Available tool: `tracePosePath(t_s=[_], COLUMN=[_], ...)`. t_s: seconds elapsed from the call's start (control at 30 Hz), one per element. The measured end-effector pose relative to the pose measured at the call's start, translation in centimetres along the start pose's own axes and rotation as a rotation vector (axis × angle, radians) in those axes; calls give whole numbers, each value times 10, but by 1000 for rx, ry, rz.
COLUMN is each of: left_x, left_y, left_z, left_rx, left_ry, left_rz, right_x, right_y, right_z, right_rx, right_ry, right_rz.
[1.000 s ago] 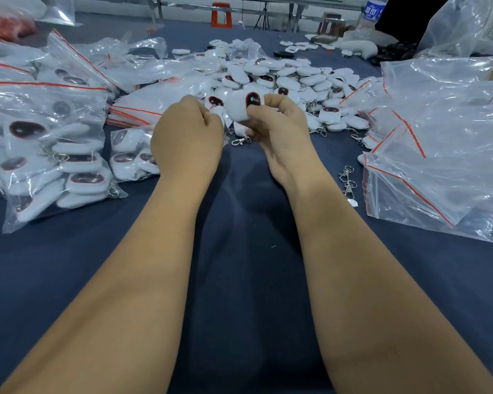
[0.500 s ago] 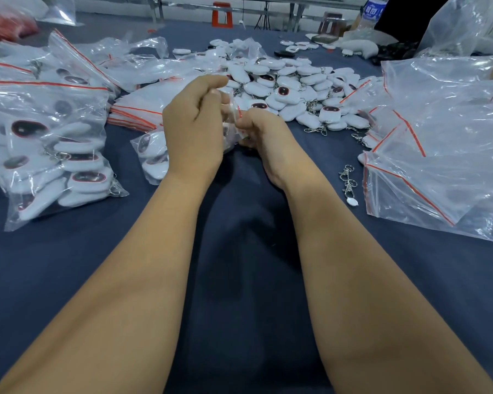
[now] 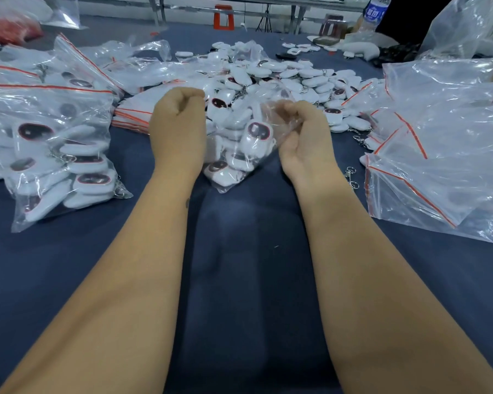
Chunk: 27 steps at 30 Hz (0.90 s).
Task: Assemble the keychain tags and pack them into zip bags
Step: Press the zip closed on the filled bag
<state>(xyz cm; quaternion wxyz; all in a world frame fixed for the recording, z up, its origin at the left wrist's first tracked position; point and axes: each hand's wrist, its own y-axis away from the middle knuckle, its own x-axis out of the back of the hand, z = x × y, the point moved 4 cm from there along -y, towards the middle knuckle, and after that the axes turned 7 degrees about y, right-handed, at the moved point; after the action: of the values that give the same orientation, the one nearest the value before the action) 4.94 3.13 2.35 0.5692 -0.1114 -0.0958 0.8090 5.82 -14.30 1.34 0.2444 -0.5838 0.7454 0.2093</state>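
Observation:
A clear zip bag (image 3: pixel 241 155) holding several white keychain tags with dark oval faces stands between my hands on the dark blue table (image 3: pixel 239 251). My left hand (image 3: pixel 178 123) grips the bag's top left edge with curled fingers. My right hand (image 3: pixel 302 132) pinches the bag's top right edge, its plastic bunched over the fingers. One tag (image 3: pixel 257 136) shows plainly through the bag. Behind the bag lies a heap of loose tags (image 3: pixel 282 75).
Filled zip bags (image 3: pixel 54 149) lie at the left. A flat stack of red-striped empty bags (image 3: pixel 134 112) sits behind my left hand. Large crumpled clear bags (image 3: pixel 444 143) fill the right. Loose metal clasps (image 3: pixel 350 177) lie near my right wrist. A water bottle (image 3: pixel 374 9) stands far back.
My hands have moved apart and a little nearer. The bag of tags now hangs between them, held by its top edge on both sides; the single tag is no longer in my right hand.

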Motion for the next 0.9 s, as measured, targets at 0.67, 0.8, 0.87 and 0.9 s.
tracePosePath(t_s=[0.67,0.8,0.87,0.9], left_x=[-23,-21,-21,-22], left_y=[1,1,1,2], left_z=[-18,-19,-21,-22], left_rx=[394,551,592,595], left_ry=[602,689,705,689], left_rz=[-296,-276,-278,-282], right_x=[-1,4,5,4], right_y=[-2,-6,-6,-6], right_z=[12,12,12,12], right_rx=[-99,-63,-59,-58], right_ry=[279,383,354,335], right_rz=[-79,-13,-12,-20])
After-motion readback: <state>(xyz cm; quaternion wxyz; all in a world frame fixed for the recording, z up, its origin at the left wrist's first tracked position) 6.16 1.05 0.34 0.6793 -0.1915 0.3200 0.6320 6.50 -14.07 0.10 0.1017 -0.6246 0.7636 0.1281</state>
